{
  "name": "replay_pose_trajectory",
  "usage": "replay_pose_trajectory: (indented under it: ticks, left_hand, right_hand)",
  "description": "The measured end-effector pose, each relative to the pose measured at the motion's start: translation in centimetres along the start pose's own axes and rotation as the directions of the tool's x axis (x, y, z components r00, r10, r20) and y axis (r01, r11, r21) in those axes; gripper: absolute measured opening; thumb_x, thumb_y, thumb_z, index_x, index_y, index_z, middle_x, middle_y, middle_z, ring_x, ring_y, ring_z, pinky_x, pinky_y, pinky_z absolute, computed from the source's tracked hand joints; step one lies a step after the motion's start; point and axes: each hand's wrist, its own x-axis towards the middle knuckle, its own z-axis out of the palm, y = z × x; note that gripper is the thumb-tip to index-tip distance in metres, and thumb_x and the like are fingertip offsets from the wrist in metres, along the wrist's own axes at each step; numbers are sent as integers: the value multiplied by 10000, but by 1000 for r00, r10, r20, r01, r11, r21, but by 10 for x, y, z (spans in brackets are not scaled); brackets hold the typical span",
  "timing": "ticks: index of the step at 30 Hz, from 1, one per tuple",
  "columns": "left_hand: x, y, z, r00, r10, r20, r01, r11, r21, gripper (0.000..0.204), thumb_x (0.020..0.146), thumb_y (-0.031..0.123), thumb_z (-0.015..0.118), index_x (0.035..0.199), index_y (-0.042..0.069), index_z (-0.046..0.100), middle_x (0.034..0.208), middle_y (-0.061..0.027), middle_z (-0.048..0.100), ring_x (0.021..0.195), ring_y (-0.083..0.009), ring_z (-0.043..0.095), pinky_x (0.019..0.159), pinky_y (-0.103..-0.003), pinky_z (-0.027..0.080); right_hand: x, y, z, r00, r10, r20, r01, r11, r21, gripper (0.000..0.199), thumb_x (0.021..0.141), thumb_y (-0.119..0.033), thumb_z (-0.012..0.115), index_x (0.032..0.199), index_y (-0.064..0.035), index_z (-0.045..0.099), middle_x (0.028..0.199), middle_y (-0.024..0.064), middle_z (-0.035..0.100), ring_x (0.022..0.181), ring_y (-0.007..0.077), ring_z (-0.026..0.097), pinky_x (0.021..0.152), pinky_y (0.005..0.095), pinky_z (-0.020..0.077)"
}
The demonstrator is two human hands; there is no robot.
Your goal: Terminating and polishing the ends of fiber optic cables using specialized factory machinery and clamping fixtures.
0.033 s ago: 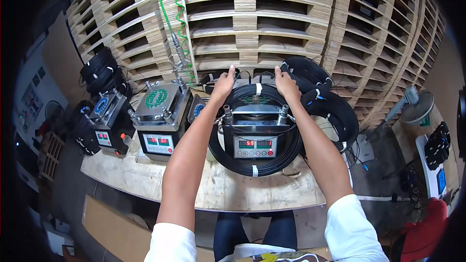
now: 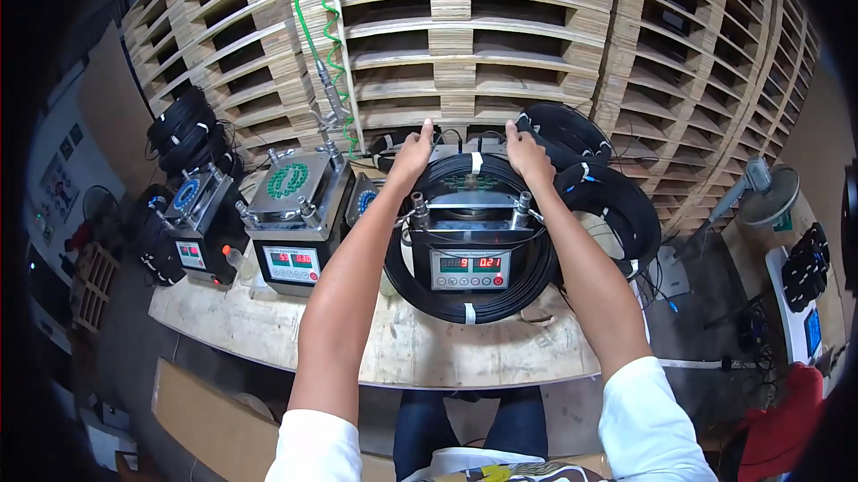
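Note:
A large coil of black cable (image 2: 527, 301), bound with white tape, loops around a polishing machine (image 2: 469, 238) with a red digital display in front of me. Metal posts with knurled tops stand at the machine's near corners. My left hand (image 2: 414, 158) is closed at its far left corner, thumb pointing up. At the far right corner my right hand (image 2: 529, 159) is closed in the same way. Whatever the fingers grip is hidden behind the hands. Between my arms, the ring of green parts on the machine's top shows only partly behind the coil.
To the left stand a second machine (image 2: 295, 201) with a green ring and a smaller one (image 2: 192, 209) with a blue ring. More black cable coils (image 2: 617, 214) lie at the right. Wooden pallets (image 2: 527, 71) rise behind, with a green coiled air hose (image 2: 308, 35) hanging before them.
The digits on the display of the machine before me have changed, and so have some on the machine to its left. My hands and the coil look the same.

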Motion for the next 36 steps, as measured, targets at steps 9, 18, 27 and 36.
replay_pose_trajectory:
  ticks: [9, 18, 27, 36]
  left_hand:
    - [4, 9, 15, 998, -48, 44, 47, 999, 14, 987, 935, 784, 308, 1472, -34, 440, 1482, -290, 478, 1414, -413, 427, 1163, -470, 315]
    - [9, -5, 1, 999, -40, 30, 41, 997, -61, 1019, 927, 801, 322, 1489, -43, 414, 1482, -296, 475, 1420, -402, 424, 1164, -460, 315]
    - [-3, 3, -1, 996, -62, 58, 65, 997, -52, 1005, 930, 796, 331, 1462, -48, 453, 1479, -271, 492, 1410, -380, 441, 1159, -444, 322]
    - [-12, 10, 1, 995, -93, -45, 93, 996, -18, 1066, 887, 824, 381, 1565, 7, 286, 1537, -297, 407, 1448, -422, 380, 1183, -460, 298]
  right_hand:
    - [43, 32, 9, 998, -53, -33, 55, 997, 53, 742, 994, -682, 236, 1489, -185, 478, 1453, 220, 545, 1356, 417, 503, 1130, 536, 357]
    - [4, 7, 3, 995, -70, -73, 76, 993, 88, 696, 1007, -654, 254, 1455, -184, 504, 1396, 222, 593, 1318, 443, 529, 1094, 543, 398]
    - [7, 6, 4, 1000, -31, 3, 31, 999, -7, 739, 1007, -656, 240, 1456, -135, 510, 1421, 249, 561, 1347, 436, 505, 1118, 533, 376]
    - [23, 17, 12, 996, -94, -6, 94, 990, 103, 697, 1008, -640, 252, 1489, -185, 467, 1434, 232, 557, 1349, 430, 503, 1120, 530, 378]
